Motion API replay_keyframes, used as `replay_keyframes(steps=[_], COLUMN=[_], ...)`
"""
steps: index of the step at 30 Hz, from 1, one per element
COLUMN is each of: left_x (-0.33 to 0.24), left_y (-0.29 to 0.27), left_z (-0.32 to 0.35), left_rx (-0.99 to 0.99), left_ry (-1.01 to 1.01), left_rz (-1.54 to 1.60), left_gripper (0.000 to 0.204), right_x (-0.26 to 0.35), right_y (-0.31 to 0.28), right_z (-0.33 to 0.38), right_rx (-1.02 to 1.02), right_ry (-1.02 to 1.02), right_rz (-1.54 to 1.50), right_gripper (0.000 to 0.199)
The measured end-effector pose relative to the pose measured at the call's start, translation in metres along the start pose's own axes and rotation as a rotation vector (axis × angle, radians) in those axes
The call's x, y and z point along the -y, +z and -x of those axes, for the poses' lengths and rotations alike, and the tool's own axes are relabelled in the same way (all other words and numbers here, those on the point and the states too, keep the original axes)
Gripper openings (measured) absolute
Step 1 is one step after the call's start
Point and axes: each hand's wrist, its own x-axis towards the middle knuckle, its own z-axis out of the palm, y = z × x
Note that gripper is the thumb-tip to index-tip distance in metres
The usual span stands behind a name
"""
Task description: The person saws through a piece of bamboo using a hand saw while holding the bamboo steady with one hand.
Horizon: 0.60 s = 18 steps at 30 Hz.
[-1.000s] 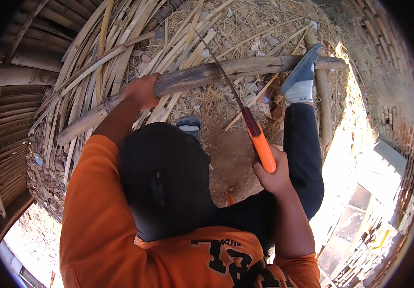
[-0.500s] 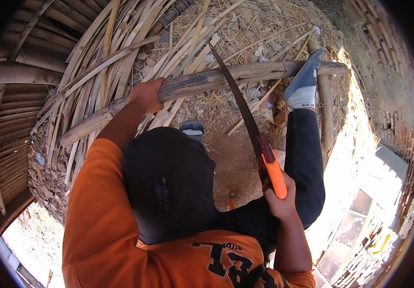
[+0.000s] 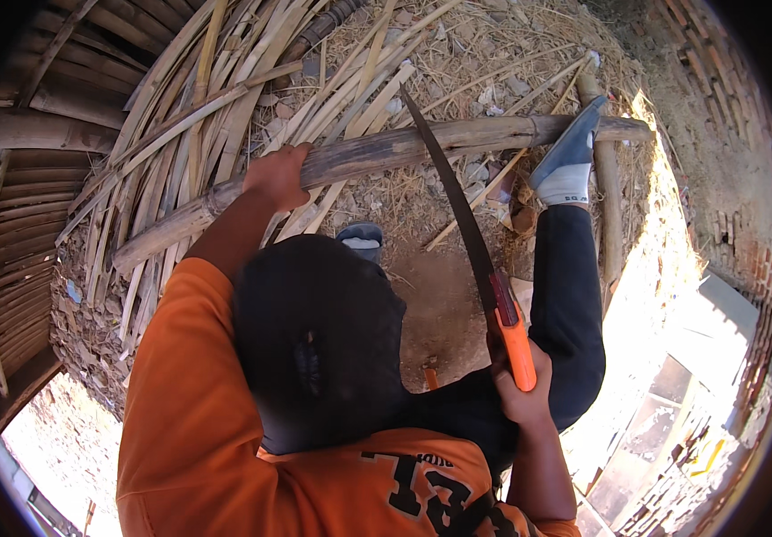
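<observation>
A long weathered bamboo pole lies across the view ahead of me. My left hand is closed over the pole, left of the saw. My right hand grips the orange handle of a hand saw. The saw's long dark blade crosses the pole near its middle, with the tip beyond the far side. Whether the teeth have cut in cannot be made out. My right shoe presses on the pole toward its right end.
Split bamboo strips are piled at the left, partly under the pole. Another pole stretches beneath its right end. Straw and chips cover the ground. My other shoe rests on the near side. A brick wall stands at the right, bamboo slats at the left.
My right hand has drawn the saw back toward me, so the handle is lower in view and less blade reaches past the pole. My left hand stays on the pole.
</observation>
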Motion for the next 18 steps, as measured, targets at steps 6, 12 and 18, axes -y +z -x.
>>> replay_keyframes(steps=[6,12,18], left_x=[-0.004,-0.001,0.006], left_y=[0.008,-0.019,-0.004], left_z=[-0.001,-0.002,-0.012], left_rx=[0.022,0.135,0.077], left_ry=[0.021,-0.019,-0.001], left_rz=[0.031,0.067,0.103], left_gripper=[0.086,0.088,0.088], right_x=[0.009,0.010,-0.003], right_y=[0.035,-0.005,-0.024], right_z=[-0.090,-0.014,-0.022], right_rx=[-0.017,0.027,-0.283], right_ry=[-0.071,-0.075,0.174], right_rz=[0.087,0.144,-0.123], right_gripper=[0.009,0.031,0.005])
